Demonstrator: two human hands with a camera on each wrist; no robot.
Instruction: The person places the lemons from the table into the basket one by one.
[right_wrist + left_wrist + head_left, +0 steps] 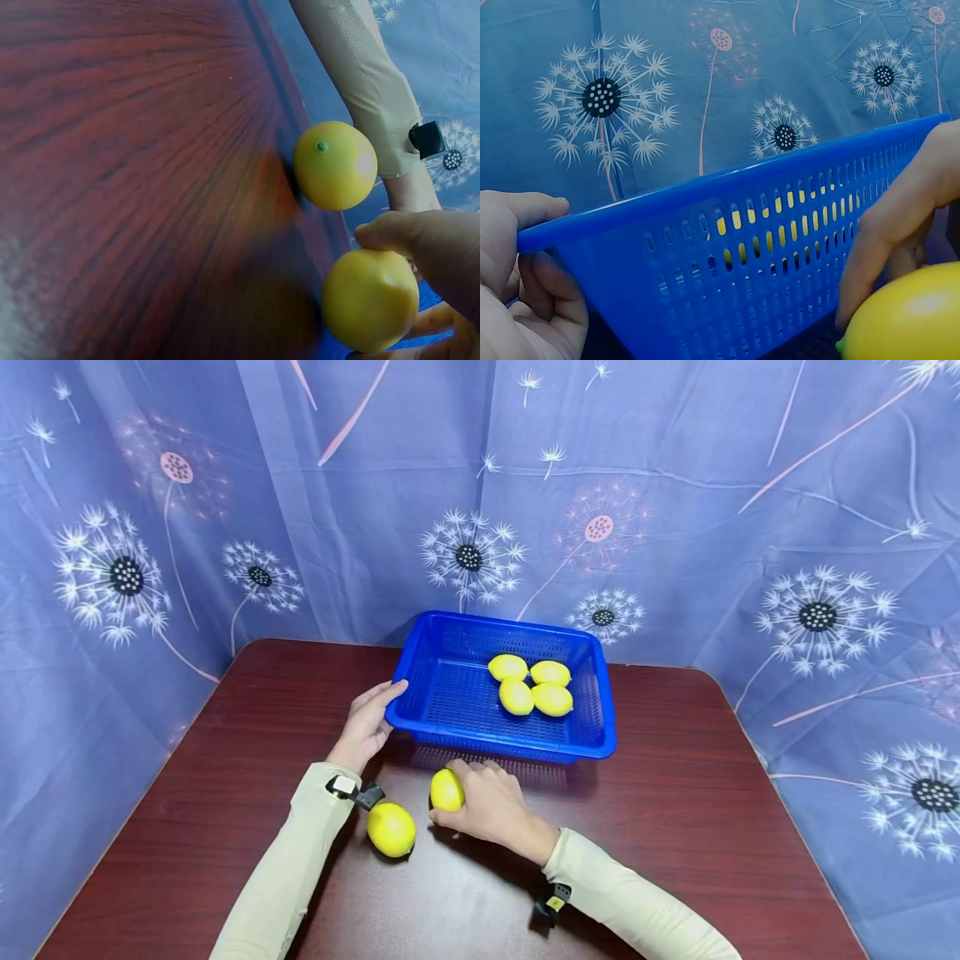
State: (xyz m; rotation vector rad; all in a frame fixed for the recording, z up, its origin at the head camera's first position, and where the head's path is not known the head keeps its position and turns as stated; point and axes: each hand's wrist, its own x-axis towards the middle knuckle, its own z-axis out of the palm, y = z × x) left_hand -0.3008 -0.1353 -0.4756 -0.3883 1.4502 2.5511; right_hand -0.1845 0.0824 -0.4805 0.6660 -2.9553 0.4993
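A held lemon point(447, 790) sits in the right hand's point(487, 802) grasp above a dark red counter point(675, 793), at 9 o'clock from the palm, with the thumb at its 6 o'clock edge and the fingers around its 1 o'clock edge, as seen in my remote head feed. The relation I judge most telling is this: the blue basket point(495, 740) lies at 1 o'clock from that fruit, its near rim standing between the held lemon and the four lemons point(517, 696) grouped on the basket's 3 o'clock side. The left hand point(367, 727) grips the basket between 8 and 9 o'clock, thumb over the rim and fingers curled beneath. A loose lemon point(391, 829) rests at 8 o'clock from the held one, its long axis running about 11 to 5; the right thumb is nearer to it than the left fingers are. The held lemon's axis looks close to 12 and 6, though the right hand covers one side and I cannot be sure.

I also cannot tell whether the held lemon touches the counter. In my left wrist feed, slotted plastic reduces the basket's contents to yellow strips, and a cut-off lemon point(911, 322) at 4 o'clock could be either one outside the basket. My right wrist feed crops the basket to a blue sliver.
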